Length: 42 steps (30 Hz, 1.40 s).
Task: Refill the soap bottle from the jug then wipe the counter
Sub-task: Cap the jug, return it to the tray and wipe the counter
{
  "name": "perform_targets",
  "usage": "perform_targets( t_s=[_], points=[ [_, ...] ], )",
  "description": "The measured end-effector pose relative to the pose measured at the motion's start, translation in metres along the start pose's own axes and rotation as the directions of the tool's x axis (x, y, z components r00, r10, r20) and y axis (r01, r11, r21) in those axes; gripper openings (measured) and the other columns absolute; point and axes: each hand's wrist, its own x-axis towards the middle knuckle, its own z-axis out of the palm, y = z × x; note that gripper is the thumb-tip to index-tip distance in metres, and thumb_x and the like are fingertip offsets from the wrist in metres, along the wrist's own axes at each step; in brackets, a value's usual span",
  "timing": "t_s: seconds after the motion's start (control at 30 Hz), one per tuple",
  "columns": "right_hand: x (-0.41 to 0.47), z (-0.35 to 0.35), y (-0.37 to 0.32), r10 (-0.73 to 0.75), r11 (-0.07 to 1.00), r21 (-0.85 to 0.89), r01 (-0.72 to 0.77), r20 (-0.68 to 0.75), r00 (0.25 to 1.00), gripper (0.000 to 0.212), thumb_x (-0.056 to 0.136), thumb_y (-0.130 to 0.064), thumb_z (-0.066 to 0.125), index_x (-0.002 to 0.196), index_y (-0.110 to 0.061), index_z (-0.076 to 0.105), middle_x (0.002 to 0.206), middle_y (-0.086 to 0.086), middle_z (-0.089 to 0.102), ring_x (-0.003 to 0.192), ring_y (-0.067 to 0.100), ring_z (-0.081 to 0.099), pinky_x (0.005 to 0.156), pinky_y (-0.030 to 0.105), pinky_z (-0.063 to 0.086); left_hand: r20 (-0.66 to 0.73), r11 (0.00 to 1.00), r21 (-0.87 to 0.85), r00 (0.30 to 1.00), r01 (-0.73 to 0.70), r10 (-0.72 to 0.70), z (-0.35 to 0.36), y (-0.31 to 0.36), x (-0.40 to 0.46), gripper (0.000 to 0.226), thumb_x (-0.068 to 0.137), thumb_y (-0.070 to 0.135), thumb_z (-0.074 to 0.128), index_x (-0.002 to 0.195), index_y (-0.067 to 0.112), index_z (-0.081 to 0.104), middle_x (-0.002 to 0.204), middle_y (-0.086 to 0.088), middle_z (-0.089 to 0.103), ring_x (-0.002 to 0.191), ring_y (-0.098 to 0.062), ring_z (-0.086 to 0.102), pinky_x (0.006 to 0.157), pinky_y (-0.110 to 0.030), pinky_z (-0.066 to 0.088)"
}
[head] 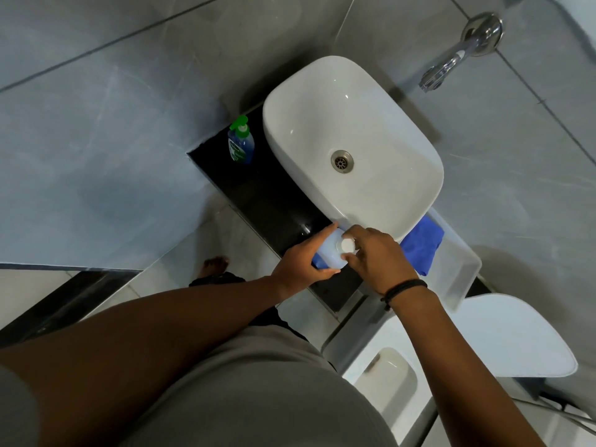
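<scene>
A translucent white jug (329, 250) with a blue label stands on the black counter (274, 204) in front of the basin. My left hand (303, 264) wraps around the jug's body. My right hand (375, 258) has its fingers on the jug's white cap (347, 245). The soap bottle (241, 141), blue with a green pump, stands upright at the counter's far left corner, apart from both hands. A blue cloth (421, 245) lies crumpled to the right of the jug, partly under the basin's edge.
A white vessel basin (351, 143) takes up most of the counter. A chrome wall tap (458, 59) juts out above it. A clear plastic tub (458, 269) holds the cloth at the right. A white toilet (509, 337) stands below right.
</scene>
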Motion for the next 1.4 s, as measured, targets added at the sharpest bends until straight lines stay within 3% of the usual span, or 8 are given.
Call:
perform_targets(
  t_s=[0.13,0.3,0.47,0.67,0.83,0.97,1.17,1.4],
  points=[
    [0.004,-0.007,-0.002,0.106,0.99,-0.104,-0.098,0.074,0.992,0.065,0.073,-0.076,0.066,0.094,-0.015,0.063,0.079,0.003,0.063,0.072,0.024,0.061,0.065,0.033,0.053,0.019,1.0,-0.012,1.0,0.006,-0.005,-0.003,0.003,-0.002,0.092,0.083,0.019,0.09,0.158,0.0,0.041,0.141,-0.017,0.067,0.127,-0.029,0.068,0.111,-0.037,0.054],
    [0.001,-0.012,0.001,-0.1,0.995,-0.02,0.102,0.097,0.99,0.041,0.091,-0.022,0.071,0.131,-0.021,0.058,0.111,0.01,0.067,0.098,0.03,0.064,0.085,0.034,0.053,-0.015,1.0,0.022,1.0,0.002,-0.001,-0.001,0.005,-0.003,0.093,0.077,0.016,0.096,0.152,-0.007,0.046,0.145,-0.021,0.063,0.13,-0.034,0.066,0.111,-0.045,0.055],
    [0.008,-0.006,-0.003,0.039,0.993,-0.112,-0.036,0.03,0.999,0.048,0.091,-0.052,0.065,0.115,-0.012,0.056,0.09,0.01,0.067,0.08,0.028,0.064,0.069,0.037,0.055,-0.001,0.998,0.059,1.0,-0.025,0.025,-0.004,0.005,-0.001,0.092,0.081,0.021,0.093,0.157,-0.001,0.045,0.145,-0.016,0.065,0.123,-0.028,0.071,0.107,-0.038,0.057],
    [0.008,0.009,0.004,-0.057,0.994,-0.093,0.056,-0.016,0.998,0.041,0.097,-0.041,0.061,0.124,-0.011,0.055,0.097,0.014,0.072,0.082,0.031,0.068,0.072,0.038,0.058,-0.066,0.992,0.127,0.997,-0.029,0.037,0.001,-0.002,-0.005,0.09,0.074,0.016,0.097,0.145,-0.014,0.052,0.133,-0.025,0.07,0.115,-0.036,0.074,0.101,-0.047,0.061],
    [0.009,0.02,0.004,0.034,0.999,-0.017,-0.036,-0.1,0.994,0.04,0.096,-0.044,0.06,0.111,-0.008,0.056,0.087,0.014,0.07,0.077,0.032,0.067,0.068,0.042,0.059,-0.068,0.994,0.104,0.997,-0.029,0.036,0.003,0.002,-0.003,0.091,0.077,0.017,0.096,0.15,-0.008,0.049,0.132,-0.02,0.072,0.111,-0.028,0.075,0.108,-0.014,0.049],
    [-0.006,0.033,-0.001,0.193,0.966,0.205,-0.16,-0.156,0.969,0.049,0.087,-0.058,0.064,0.118,-0.022,0.051,0.098,0.002,0.065,0.085,0.02,0.064,0.071,0.03,0.051,0.014,0.991,0.134,1.0,0.025,-0.027,-0.003,0.001,-0.002,0.102,0.077,0.03,0.095,0.159,0.002,0.041,0.144,-0.016,0.066,0.126,-0.026,0.069,0.111,-0.029,0.053],
    [-0.038,0.098,-0.054,0.739,0.455,0.836,-0.306,-0.163,0.654,0.092,0.061,-0.059,0.089,0.131,-0.021,0.043,0.117,-0.006,0.06,0.102,0.006,0.062,0.09,0.039,0.059,0.251,0.818,0.571,0.964,-0.074,-0.088,-0.055,-0.036,0.012,0.106,0.084,0.063,0.079,0.162,0.004,0.037,0.165,-0.019,0.042,0.157,-0.043,0.031,0.13,-0.056,0.025],
    [0.023,0.144,-0.086,0.935,0.112,0.98,-0.167,-0.046,0.353,0.102,0.054,-0.054,0.094,0.137,-0.021,0.044,0.127,-0.005,0.053,0.119,0.009,0.054,0.1,0.029,0.051,0.433,0.489,0.84,0.836,-0.237,-0.338,-0.082,-0.075,0.036,0.118,0.091,0.089,0.027,0.166,0.011,-0.02,0.174,-0.015,-0.025,0.162,-0.042,-0.019,0.131,-0.059,-0.011]
  ],
)
